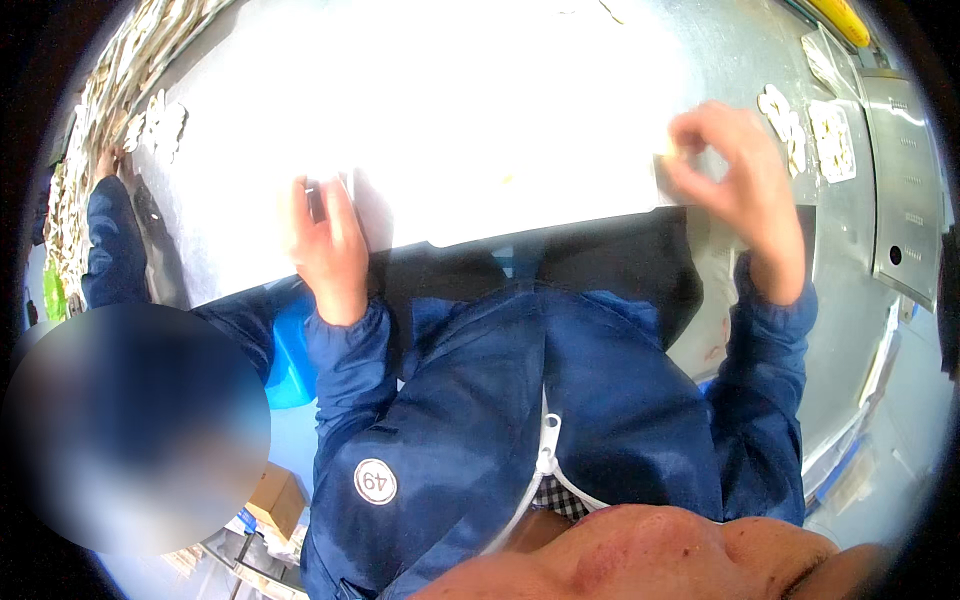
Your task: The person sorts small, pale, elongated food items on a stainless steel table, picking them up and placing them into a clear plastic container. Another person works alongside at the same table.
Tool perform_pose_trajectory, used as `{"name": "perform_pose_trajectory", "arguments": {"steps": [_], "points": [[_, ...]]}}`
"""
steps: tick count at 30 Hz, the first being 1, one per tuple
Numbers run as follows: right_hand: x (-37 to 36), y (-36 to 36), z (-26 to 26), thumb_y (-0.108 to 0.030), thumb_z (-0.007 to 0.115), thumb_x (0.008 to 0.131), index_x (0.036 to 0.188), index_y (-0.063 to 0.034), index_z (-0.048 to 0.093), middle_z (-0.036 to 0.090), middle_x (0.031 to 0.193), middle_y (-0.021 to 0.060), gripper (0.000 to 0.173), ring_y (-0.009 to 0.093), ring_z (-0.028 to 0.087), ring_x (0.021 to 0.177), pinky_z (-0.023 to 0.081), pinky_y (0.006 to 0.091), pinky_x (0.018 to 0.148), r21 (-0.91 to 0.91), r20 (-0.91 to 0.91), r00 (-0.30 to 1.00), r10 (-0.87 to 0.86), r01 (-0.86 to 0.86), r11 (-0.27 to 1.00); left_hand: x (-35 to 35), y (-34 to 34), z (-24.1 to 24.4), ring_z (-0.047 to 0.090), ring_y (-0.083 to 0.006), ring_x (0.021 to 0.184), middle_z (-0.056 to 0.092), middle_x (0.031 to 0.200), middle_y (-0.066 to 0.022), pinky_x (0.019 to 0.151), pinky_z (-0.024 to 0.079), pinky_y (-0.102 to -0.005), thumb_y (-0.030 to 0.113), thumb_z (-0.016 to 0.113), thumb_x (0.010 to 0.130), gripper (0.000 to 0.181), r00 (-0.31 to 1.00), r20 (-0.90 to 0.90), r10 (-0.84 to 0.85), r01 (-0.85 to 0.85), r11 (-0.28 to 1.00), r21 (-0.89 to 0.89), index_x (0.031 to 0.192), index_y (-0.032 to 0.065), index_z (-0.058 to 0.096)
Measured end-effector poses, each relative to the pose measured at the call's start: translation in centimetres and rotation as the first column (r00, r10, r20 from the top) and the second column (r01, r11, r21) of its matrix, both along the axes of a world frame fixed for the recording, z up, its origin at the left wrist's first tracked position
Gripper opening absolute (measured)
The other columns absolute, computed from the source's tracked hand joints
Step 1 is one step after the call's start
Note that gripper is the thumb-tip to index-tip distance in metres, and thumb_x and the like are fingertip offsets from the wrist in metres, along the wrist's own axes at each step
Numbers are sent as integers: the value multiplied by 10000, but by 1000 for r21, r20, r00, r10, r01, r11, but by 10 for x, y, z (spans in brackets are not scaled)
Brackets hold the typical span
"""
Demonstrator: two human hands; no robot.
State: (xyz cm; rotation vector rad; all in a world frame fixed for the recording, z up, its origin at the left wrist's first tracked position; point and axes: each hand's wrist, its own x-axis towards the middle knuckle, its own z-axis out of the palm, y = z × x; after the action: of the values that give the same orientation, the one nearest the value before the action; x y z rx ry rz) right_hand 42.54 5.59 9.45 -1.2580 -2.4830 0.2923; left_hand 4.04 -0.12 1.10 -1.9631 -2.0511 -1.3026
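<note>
Before me is a metal worktable (pixel 832 225), its middle washed out by glare. My left hand (pixel 330 240) is over the near edge, left of centre, with its fingers bent around a small dark thing, perhaps a tool handle; glare hides what it is. My right hand (pixel 739 161) is raised at the right, blurred, thumb and fingertips curled close together. A small pale bit shows at those fingertips, too blurred to name. Pale, elongated pieces (pixel 784 127) lie in a row to its right, beside a clear plastic tray (pixel 832 142) holding similar pieces.
A long heap of pale strips (pixel 112 82) lines the left side, with a small group of pieces (pixel 159 124) beside it. A co-worker's sleeved arm (pixel 112 240) reaches there. A steel appliance (pixel 904 180) stands far right, near another clear tray (pixel 829 64).
</note>
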Motion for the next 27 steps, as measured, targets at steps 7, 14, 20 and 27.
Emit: {"name": "perform_pose_trajectory", "arguments": {"steps": [7, 14, 20, 27], "points": [[-75, -7, -10, -147, 740, 794, 1015, -95, 648, 630, 901, 78, 245, 279, 639, 893, 445, 403, 805, 18, -39, 967, 253, -252, 968, -1, -1, -8, 600, -245, 890, 628, 980, -129, 784, 500, -347, 20, 622, 944, 201, 999, 9, 37, -37, 999, 21, 1138, -22, 652], [-91, -9, -23, -142, 714, 811, 969, -97, 632, 615, 890, 69, 183, 274, 629, 891, 438, 413, 818, -13, -102, 965, 240, -242, 970, -1, -2, -5, 613, -274, 912, 640, 1001, -152, 801, 505, -367, 18, 624, 944, 185, 999, 32, 16, -16, 1000, -7, 1122, -28, 646], [-94, -6, -24, -151, 712, 816, 968, -102, 636, 620, 891, 62, 177, 268, 633, 899, 440, 417, 817, -28, -104, 963, 247, -251, 967, -2, -2, -4, 613, -284, 903, 637, 987, -156, 804, 504, -374, 19, 625, 945, 166, 1000, 17, 10, -10, 1000, -5, 1102, -31, 643], [-94, -6, -24, -168, 716, 827, 983, -106, 643, 637, 912, 58, 182, 265, 638, 913, 439, 421, 815, -42, -127, 961, 247, -254, 966, 0, -1, -2, 612, -286, 899, 634, 980, -156, 815, 498, -372, 19, 631, 944, 162, 999, 33, 7, -7, 1000, -16, 1097, -32, 643]]}}
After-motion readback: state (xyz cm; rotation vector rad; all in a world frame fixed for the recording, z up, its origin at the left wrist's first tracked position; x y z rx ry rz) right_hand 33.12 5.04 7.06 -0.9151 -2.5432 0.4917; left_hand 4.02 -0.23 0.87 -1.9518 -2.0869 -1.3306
